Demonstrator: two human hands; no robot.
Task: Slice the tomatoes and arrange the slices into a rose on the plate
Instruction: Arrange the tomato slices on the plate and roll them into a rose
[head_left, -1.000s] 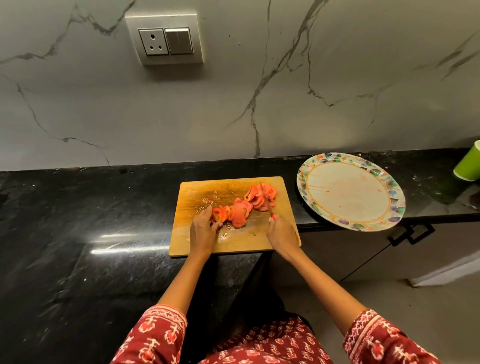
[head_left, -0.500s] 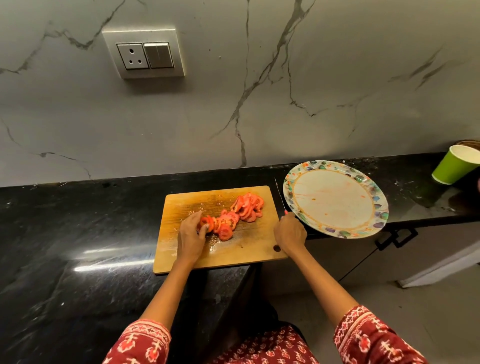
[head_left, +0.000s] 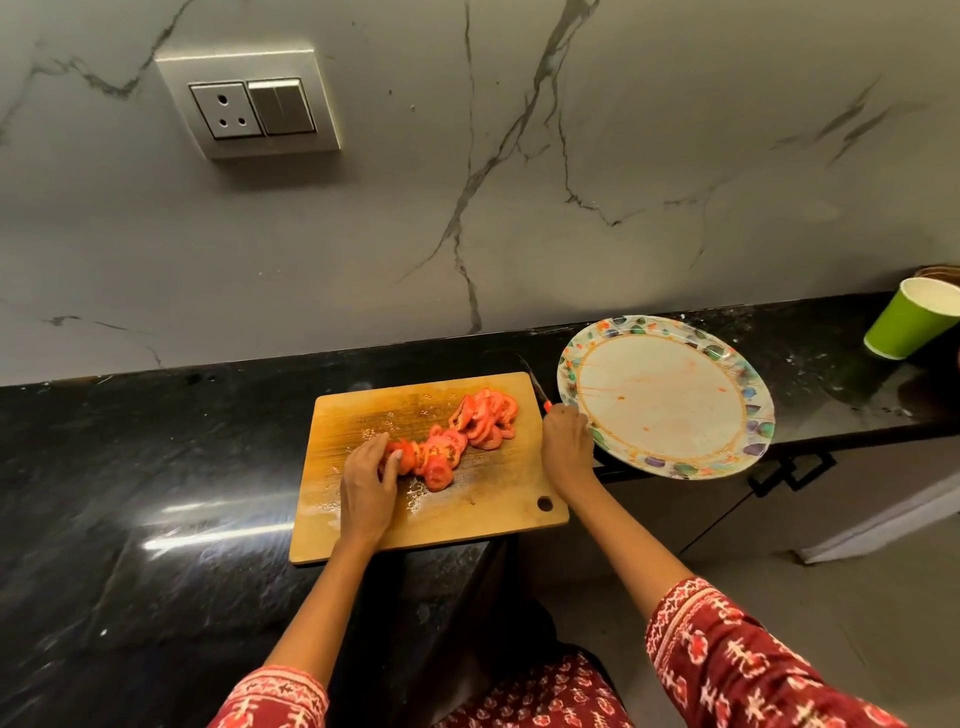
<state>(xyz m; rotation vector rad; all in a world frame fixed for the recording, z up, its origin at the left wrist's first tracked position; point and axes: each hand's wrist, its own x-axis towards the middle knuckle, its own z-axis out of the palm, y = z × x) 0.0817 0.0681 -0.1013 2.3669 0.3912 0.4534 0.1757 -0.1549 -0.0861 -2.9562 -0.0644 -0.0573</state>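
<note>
- Black counter (head_left: 156, 467), wet sheen; cutting board (head_left: 363, 540) sits at its front edge, within easy reach.
- Left hand (head_left: 366, 486) on board's left half, fingers curled against the near end of the tomato slices (head_left: 452, 441); thumb touches the cut face. Likely steadying or gathering the row. Cannot tell if it is truly pinching a slice or only pressing.
- Slices lie in a fanned, overlapping band running from left hand up-right toward board's far corner. Juice and seeds around them.
- Right hand (head_left: 566, 447) off board's right edge, clenched on the knife (head_left: 532, 382); blade points away, lying between board and plate. Judgement: knife being parked, slicing done.
- Plate (head_left: 748, 415) just right of the hand, overhanging counter edge, juice-smeared, no slices yet.
- Green cup (head_left: 909, 322) far right.
</note>
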